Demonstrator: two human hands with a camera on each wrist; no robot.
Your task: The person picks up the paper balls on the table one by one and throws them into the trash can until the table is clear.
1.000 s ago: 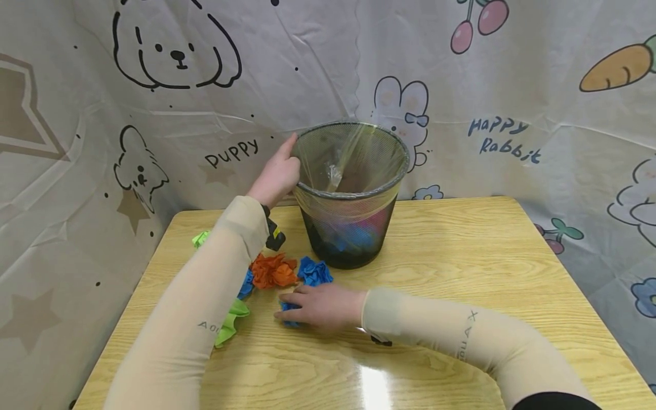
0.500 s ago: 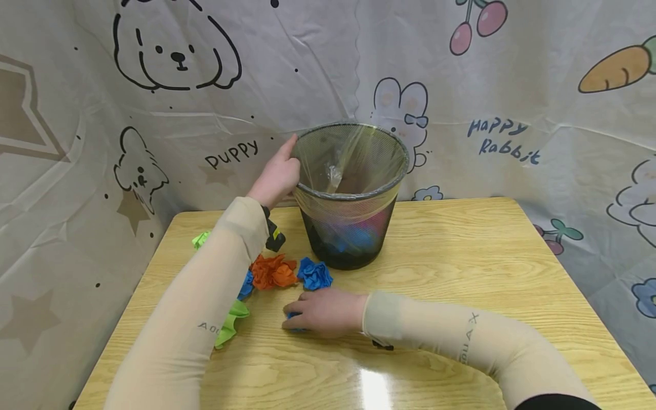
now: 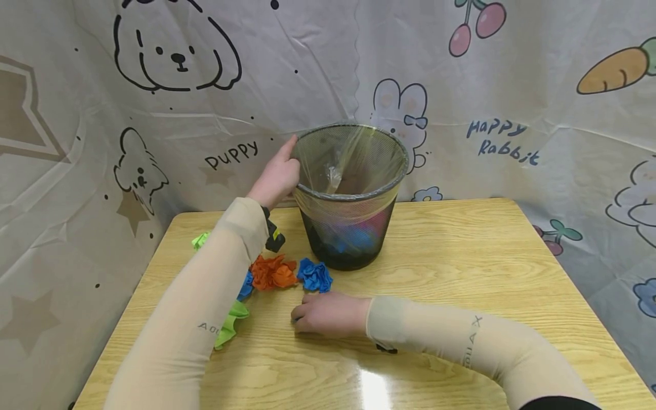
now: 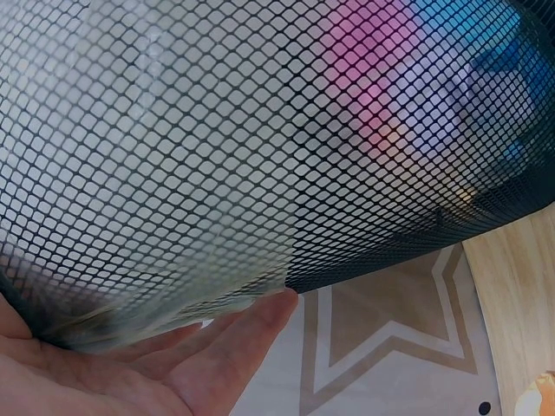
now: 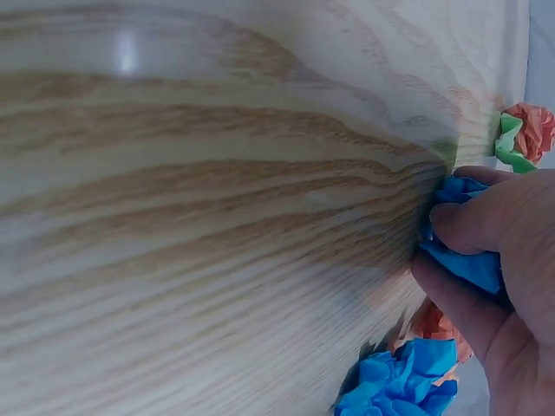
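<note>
At the back of the table stands a black wire-mesh wastebasket (image 3: 320, 228), lined with a thin yellowish bag. My left hand (image 3: 277, 173) grips its left rim, and in the left wrist view the fingers (image 4: 230, 360) lie along the outside of the mesh. My right hand (image 3: 330, 315) is low over the table in front of the basket. In the right wrist view its thumb and fingers curl round a crumpled blue paper ball (image 5: 468, 266). From the head view that ball is mostly hidden under the hand.
Just beyond my right hand lies another blue paper ball (image 3: 315, 275). Orange crumpled paper (image 3: 271, 272), a further blue ball (image 3: 246, 286) and green paper (image 3: 233, 324) lie near my left forearm. Pink and blue paper (image 4: 373, 43) shows inside the basket. A printed cloth (image 3: 246, 85) hangs behind the table.
My right hand has drawn slightly to the right and its fingers have closed round the blue paper ball, covering it in the head view. The left hand has stayed on the rim.
</note>
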